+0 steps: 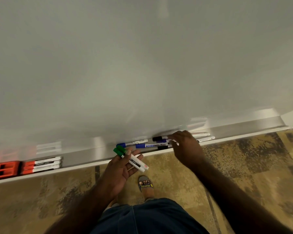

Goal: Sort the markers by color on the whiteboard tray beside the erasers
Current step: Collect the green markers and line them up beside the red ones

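Markers, loose group: blue-capped markers and black-capped ones lie jumbled on the whiteboard tray, well to the right of the erasers.
Red markers: three stacked side by side on the tray, touching the right end of the erasers.
Erasers: orange-red, at the tray's far left end.
Green markers: two, held just in front of the tray, to the right of the erasers, caps pointing up toward the whiteboard.
Left hand: palm up, thumb pressing the two green markers against partly curled fingers.
Right hand: reaching over the tray's loose group, fingertips bent down at a black-capped marker; blur hides whether it grips.
White-ended markers: on the tray just beyond the right hand.
Floor: patterned brown, a sandalled foot below the tray.
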Motion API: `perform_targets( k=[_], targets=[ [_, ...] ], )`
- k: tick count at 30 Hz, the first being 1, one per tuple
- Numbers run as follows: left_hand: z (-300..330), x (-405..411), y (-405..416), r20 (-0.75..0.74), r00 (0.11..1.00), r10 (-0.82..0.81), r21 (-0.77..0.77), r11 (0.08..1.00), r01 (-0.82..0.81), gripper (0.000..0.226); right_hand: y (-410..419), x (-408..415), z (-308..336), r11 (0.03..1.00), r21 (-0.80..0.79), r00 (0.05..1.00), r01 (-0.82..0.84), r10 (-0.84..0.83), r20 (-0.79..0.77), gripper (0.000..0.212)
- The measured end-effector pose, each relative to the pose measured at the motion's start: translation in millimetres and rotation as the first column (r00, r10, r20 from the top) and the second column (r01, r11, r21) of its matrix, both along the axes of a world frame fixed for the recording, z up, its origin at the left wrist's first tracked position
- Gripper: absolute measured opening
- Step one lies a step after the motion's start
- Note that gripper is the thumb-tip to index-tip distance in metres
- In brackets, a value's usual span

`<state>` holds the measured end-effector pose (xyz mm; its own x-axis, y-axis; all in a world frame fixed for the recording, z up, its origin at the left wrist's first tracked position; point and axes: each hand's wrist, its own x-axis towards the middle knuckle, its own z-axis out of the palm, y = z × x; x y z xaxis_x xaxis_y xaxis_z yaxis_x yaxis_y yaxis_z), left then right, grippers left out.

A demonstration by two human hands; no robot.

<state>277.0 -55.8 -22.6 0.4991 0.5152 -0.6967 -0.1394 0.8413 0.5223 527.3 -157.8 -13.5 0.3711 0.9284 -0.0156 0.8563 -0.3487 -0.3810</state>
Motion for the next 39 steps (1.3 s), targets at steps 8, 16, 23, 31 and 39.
perform_targets(
  k=[8,16,23,31,39],
  targets=[
    [0,10,-9,-0.037,0.999,-0.033,0.015,0.999,0.034,0.030,-19,77,-4,0.968,-0.243,0.975,0.067,-0.012,0.220,0.051],
    [2,13,-18,-0.065,0.997,-0.045,-0.004,0.999,0.045,0.032,-19,89,-8,0.945,-0.323,0.961,0.056,0.037,0.275,0.045],
    [2,11,-24,-0.071,0.997,-0.035,-0.026,0.999,0.033,0.033,-26,90,-16,0.964,-0.261,0.948,0.049,0.038,0.317,0.040],
    [0,-1,-23,-0.079,0.997,-0.021,-0.009,1.000,0.020,0.033,-19,37,12,0.997,-0.045,0.964,-0.057,0.067,0.259,0.037],
    [5,-20,-20,-0.086,0.996,0.023,-0.012,1.000,-0.024,0.026,10,-83,25,0.962,0.035,0.956,-0.271,0.273,-0.108,0.024]
  ],
)
